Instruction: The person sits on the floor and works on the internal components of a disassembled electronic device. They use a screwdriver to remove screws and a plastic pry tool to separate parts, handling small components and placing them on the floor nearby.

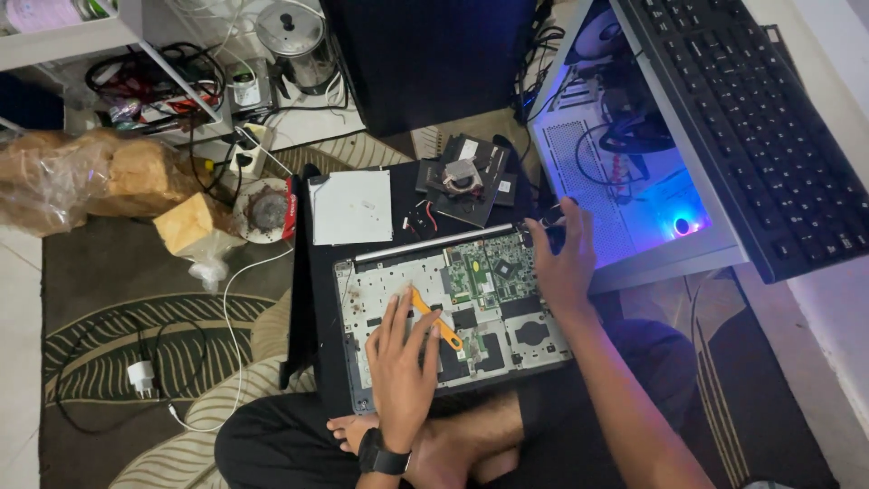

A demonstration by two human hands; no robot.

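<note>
Opened grey laptop chassis [389,299]: orange plastic pry tool [437,321] held in left hand [403,362]; far right corner steadied by right hand [563,258], fingers spread; prying is best kept shallow.

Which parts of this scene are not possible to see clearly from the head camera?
- Head view: the tip of the orange tool lies under the left hand, so what it touches in the open laptop is hidden.
- Head view: the right hand covers the laptop's far right corner; its fingertips' contact is unclear.
- Head view: the parts on the green board are too small to identify.
- Head view: the keyboard is cut off by the top edge.
</note>
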